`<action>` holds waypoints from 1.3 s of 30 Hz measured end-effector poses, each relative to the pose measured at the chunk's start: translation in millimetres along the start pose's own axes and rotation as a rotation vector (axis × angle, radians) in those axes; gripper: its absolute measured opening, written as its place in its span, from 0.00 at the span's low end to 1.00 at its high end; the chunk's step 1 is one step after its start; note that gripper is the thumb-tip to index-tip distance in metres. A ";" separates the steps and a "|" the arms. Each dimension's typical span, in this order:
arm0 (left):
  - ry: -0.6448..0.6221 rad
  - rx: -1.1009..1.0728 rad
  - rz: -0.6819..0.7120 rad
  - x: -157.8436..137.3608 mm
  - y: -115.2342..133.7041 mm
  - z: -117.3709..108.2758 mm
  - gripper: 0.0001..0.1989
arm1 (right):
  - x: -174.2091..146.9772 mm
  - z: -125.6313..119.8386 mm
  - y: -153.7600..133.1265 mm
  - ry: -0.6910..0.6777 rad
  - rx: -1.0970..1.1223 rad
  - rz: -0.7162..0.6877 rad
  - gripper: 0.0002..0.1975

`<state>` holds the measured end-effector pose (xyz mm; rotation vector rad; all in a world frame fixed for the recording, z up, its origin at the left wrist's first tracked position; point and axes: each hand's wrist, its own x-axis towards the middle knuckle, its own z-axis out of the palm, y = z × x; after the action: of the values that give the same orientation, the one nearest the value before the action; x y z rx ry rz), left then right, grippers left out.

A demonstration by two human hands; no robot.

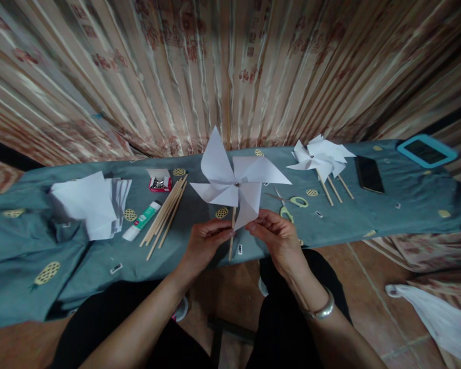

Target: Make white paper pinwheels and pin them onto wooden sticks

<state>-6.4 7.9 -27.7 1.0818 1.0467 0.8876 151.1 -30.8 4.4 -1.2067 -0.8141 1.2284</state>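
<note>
Cloth-covered table (388, 220), papers (84, 205), red box (159, 190), tube (142, 220), sticks (165, 211), scissors (285, 201), pinwheels (325, 155) (apparently three), phone (369, 174), blue device (426, 151)

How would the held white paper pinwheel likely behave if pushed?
The white paper pinwheel is likely light for its spread, being thin folded paper. Its jutting tips would probably bend easily, while the slim, straight wooden stick should stay stiff.

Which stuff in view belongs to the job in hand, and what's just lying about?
Likely part of the job:
held paper pinwheel
paper pinwheels on the cloth
loose wooden sticks
white paper sheets
red box of small metal fasteners
green-and-white tube, possibly glue
scissors

Likely just lying about:
smartphone
blue-framed display
white bag on the floor
</note>
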 end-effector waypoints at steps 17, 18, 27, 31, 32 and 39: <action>0.010 0.008 0.018 0.7 -1.7 0.5 0.07 | 1.3 -11.3 -10.5 0.078 -0.139 -0.088 0.11; 0.011 0.004 0.018 0.9 -1.9 1.1 0.07 | 1.6 -11.4 -10.4 0.075 -0.123 -0.072 0.12; -0.003 0.022 0.024 0.4 -0.1 2.0 0.06 | 0.6 -6.3 -3.2 0.002 -0.048 0.001 0.14; -0.009 0.024 0.033 -0.4 0.6 0.9 0.06 | 2.3 -4.9 -2.7 0.008 -0.077 -0.018 0.15; -0.009 0.025 0.035 -0.6 0.4 0.8 0.06 | 2.8 -5.0 -3.1 0.016 -0.086 -0.025 0.15; -0.042 0.047 0.051 -2.4 -0.4 0.8 0.08 | 2.3 -0.7 -3.0 0.005 -0.109 -0.017 0.15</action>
<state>-6.3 5.4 -27.4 1.1665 1.0134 0.8804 153.0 -28.5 6.8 -1.2878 -0.8954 1.1790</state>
